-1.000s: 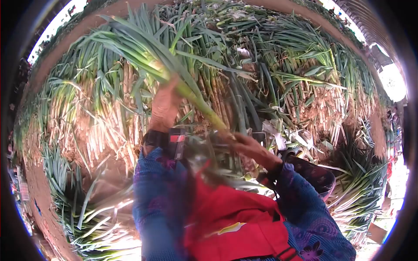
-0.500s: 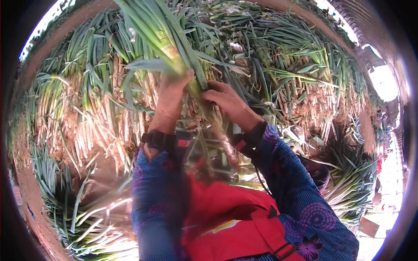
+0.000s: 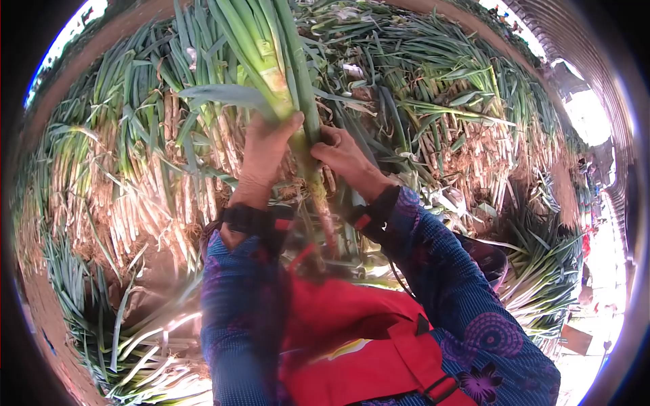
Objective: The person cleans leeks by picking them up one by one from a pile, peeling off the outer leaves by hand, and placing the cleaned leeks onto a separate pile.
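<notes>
A large green onion (image 3: 274, 78) stands nearly upright in front of me, its green leaves at the top and its pale root end pointing down toward my lap. My left hand (image 3: 264, 152) is closed round the stalk just below where the leaves fan out. On the other side, my right hand (image 3: 349, 159) pinches a long outer leaf (image 3: 303, 81) at its lower part, close against the stalk. One bent leaf (image 3: 227, 96) sticks out leftward above my left hand. The lower stalk is partly blurred.
Heaps of green onions lie behind my hands, one pile (image 3: 128, 176) at left and another (image 3: 467, 135) at right. More lie at lower left (image 3: 156, 365) and lower right (image 3: 542, 284). A red apron (image 3: 352, 325) covers my lap.
The green onion has tilted a little more upright, its top shifting right. Both hands keep their hold, with the right thumb and fingers slightly repositioned at the leaf.
</notes>
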Demonstrator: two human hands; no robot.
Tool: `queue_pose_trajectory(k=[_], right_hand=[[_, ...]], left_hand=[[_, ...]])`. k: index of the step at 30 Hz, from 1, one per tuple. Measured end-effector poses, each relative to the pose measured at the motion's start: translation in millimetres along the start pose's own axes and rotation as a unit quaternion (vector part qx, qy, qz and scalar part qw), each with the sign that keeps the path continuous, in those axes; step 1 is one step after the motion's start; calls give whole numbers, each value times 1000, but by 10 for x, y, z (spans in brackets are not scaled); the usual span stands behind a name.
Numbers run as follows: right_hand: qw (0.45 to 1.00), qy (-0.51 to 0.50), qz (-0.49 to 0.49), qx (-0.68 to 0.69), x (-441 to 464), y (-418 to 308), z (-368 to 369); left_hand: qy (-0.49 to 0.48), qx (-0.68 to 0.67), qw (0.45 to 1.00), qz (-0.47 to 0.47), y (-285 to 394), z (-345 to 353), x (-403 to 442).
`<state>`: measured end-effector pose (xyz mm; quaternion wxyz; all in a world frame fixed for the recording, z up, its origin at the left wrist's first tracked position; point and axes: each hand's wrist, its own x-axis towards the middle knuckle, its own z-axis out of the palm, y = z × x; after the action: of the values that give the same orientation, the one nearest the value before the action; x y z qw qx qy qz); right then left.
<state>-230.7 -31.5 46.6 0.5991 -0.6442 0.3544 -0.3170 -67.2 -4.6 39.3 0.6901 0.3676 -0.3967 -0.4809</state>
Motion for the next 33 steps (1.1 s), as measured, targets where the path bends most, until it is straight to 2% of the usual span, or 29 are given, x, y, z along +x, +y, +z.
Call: queue_pose_trajectory(k=[2,5,6,8,11,14,15,18,23,27,29,33], right_hand=[[996,-9,33,85,-19,97,-48],[986,-97,-134,6,-169,190,-149],[991,-82,-52,88,-230,109,-91],[961,-51,109,247,-335,-40,35],[967,-40,127,217,-383,128,49],[917,-66,144,366,-325,348,62],[911,-78,152,374,-320,352,45],[899,-100,176,389,-308,281,6],[885,-124,216,393,-239,477,-21],[938,-65,242,239,-234,749,-58],[950,-2,286,125,-340,841,-125],[947,89,302,-69,-740,1512,-659]], left_hand=[[-26,-22,999,-28,97,21,-45],[-56,-30,997,-35,173,-13,-48],[-57,-26,996,-56,224,-16,-57],[-57,-25,997,-56,224,-9,-69],[-61,-45,995,-64,219,9,-70],[-82,-71,990,-94,196,-51,-51],[-92,-78,987,-106,191,-72,-36],[-69,-112,989,-67,153,-32,-15],[-132,-174,973,-75,151,-6,19],[-180,-259,948,-40,282,88,16],[-142,-269,952,-20,338,80,38],[-113,-279,953,21,406,-177,149]])
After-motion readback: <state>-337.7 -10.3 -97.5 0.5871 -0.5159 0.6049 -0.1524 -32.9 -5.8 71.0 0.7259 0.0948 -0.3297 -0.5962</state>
